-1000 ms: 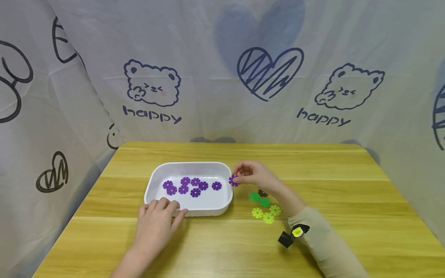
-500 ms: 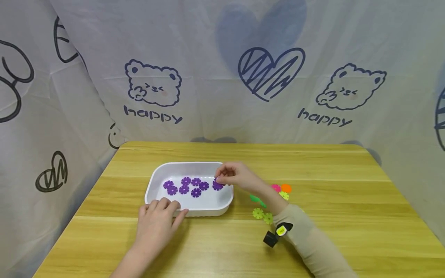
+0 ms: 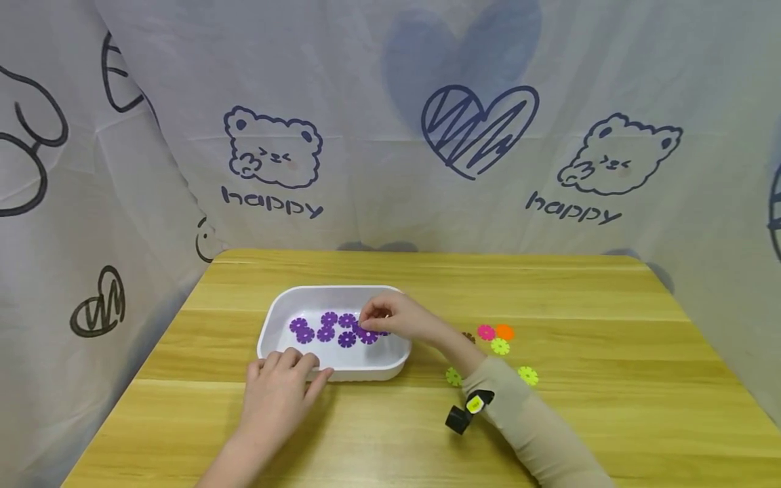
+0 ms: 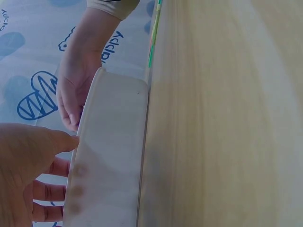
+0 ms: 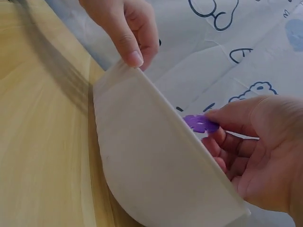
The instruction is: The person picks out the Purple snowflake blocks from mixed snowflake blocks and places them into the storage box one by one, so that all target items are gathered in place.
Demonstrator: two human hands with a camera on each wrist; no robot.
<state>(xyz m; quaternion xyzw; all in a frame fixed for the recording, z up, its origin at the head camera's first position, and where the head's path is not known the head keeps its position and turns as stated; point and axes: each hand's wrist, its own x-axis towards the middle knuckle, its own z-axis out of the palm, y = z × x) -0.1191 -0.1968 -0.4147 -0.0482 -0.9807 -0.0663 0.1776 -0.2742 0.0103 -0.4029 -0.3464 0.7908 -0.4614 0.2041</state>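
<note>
A white plastic tray (image 3: 366,373) stands on the table with several purple snowflake discs (image 3: 347,339) lying flat on its floor. My left hand (image 3: 274,396) holds the tray's near rim at the left. Its fingers reach over the edge, and in the left wrist view the thumb (image 4: 71,142) lies on the rim. Over the tray's right half, my right hand (image 3: 399,318) pinches one purple snowflake disc (image 5: 201,124) between thumb and fingers. The held disc is above or touching the others, and I cannot tell which from the head view.
Right of the tray, partly hidden by my right forearm, lie loose discs: pink (image 3: 486,332), orange (image 3: 504,331), brown (image 3: 468,337) and several yellow-green ones (image 3: 527,375). A printed cloth (image 3: 366,190) hangs behind the wooden table (image 3: 579,298).
My right hand has carried the purple disc leftward, from beyond the tray's right edge to over its inside. The left hand has stayed on the rim.
</note>
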